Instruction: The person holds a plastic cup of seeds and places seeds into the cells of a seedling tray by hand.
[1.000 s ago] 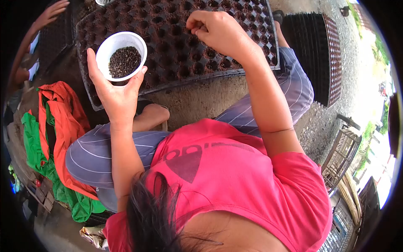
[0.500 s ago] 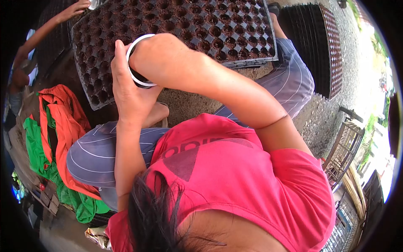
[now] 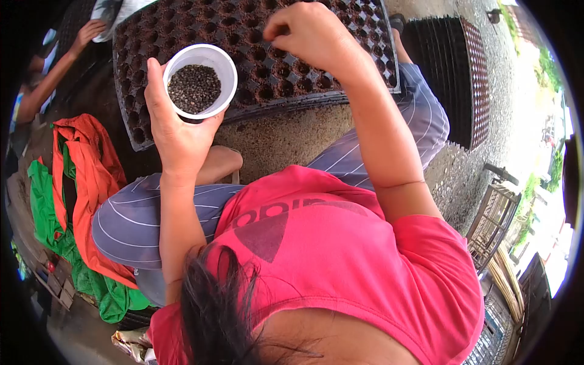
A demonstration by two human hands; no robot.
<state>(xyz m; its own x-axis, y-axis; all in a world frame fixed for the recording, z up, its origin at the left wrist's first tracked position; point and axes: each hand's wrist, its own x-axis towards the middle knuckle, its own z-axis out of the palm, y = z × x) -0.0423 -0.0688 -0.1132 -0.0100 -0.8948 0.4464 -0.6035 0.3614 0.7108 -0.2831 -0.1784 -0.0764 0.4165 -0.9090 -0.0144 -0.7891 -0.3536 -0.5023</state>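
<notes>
My left hand (image 3: pixel 173 137) is wrapped round a white plastic cup (image 3: pixel 230 76), tilted so its inside faces me. Small dark round seeds (image 3: pixel 194 89) cover the bottom of the cup. Over the black seedling tray (image 3: pixel 255 112), my right hand (image 3: pixel 313 38) is held with its fingers curled and pinched together. Whatever lies between those fingertips is too small to make out. Brown soil fills the tray's round cells, several with hollows in them. The tray rests on other trays stacked beneath it.
Another person's hand (image 3: pixel 90 33) holds a pale container (image 3: pixel 106 18) at the upper left. A tall stack of black trays (image 3: pixel 441 79) stands at the right. Orange cloth (image 3: pixel 97 182) and green cloth (image 3: pixel 45 213) lie by my left knee. A wire cage (image 3: pixel 494 225) is at the lower right.
My right hand has come out of the cup and moved right, over the tray. The cup now shows its seeds. The other person's hand has moved slightly down and left.
</notes>
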